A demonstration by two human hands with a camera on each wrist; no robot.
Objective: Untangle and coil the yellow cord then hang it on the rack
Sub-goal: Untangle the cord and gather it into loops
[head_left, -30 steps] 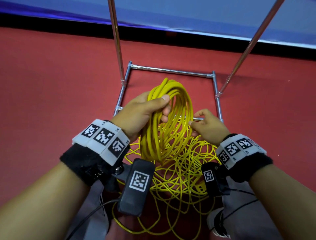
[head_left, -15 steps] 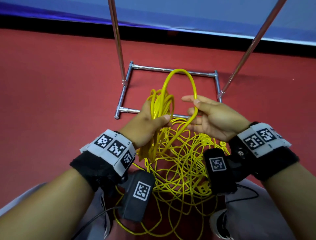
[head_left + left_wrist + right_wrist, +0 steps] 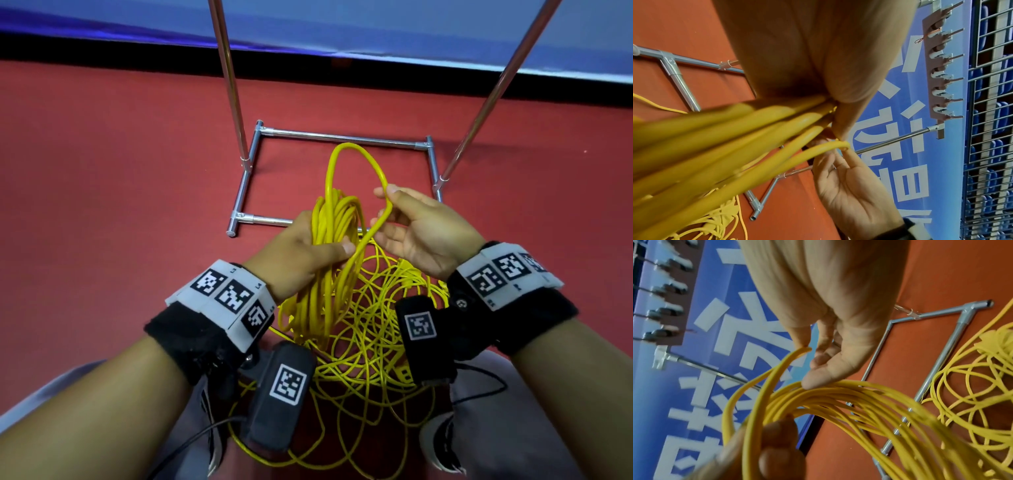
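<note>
The yellow cord (image 3: 337, 219) is partly gathered into a coil of several loops, which my left hand (image 3: 301, 250) grips with its thumb across the strands. The rest of the cord lies as a loose tangle (image 3: 370, 342) on the red floor below my wrists. My right hand (image 3: 394, 212), palm up just right of the coil, pinches a single strand between thumb and fingers. That strand arches up in a tall loop (image 3: 349, 147) and back into the coil. In the left wrist view the gripped strands (image 3: 756, 123) run out from under my left hand.
The metal rack's base frame (image 3: 342, 137) lies on the red floor beyond my hands, with two upright poles (image 3: 229, 68) rising from it. A brown board with several hooks (image 3: 937, 68) sits at the top of the rack. A blue banner wall stands behind.
My right hand came up from the tangle with a strand, palm turned up, and drew it into a tall loop beside the coil. My left hand keeps gripping the coil, now slightly lower.
</note>
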